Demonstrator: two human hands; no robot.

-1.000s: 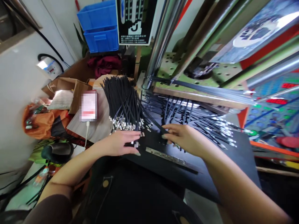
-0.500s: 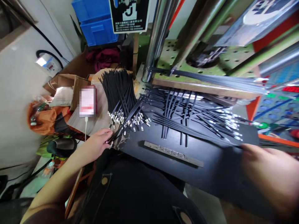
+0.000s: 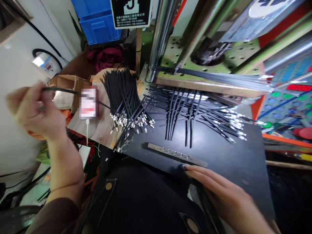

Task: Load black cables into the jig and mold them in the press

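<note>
My left hand (image 3: 36,110) is raised at the left, pinched on a thin black cable (image 3: 70,92) that runs right toward the bundle. A bundle of black cables with metal ends (image 3: 124,97) fans out on the brown board. More black cables (image 3: 195,112) lie spread on the black work plate (image 3: 234,156). A narrow metal fixture strip (image 3: 176,154) lies on that plate. My right hand (image 3: 219,191) rests with fingers stretched at the plate's near edge, just below the strip, holding nothing.
A press machine with steel columns (image 3: 161,35) and a green perforated bed (image 3: 234,58) stands behind the plate. A phone on a charging lead (image 3: 88,103), cardboard boxes (image 3: 70,84), blue bins (image 3: 99,19) and a control panel (image 3: 290,104) surround the workplace.
My left hand has lifted up and to the left from the bundle's ends with one cable. My right hand came back from the far right to the plate's near edge.
</note>
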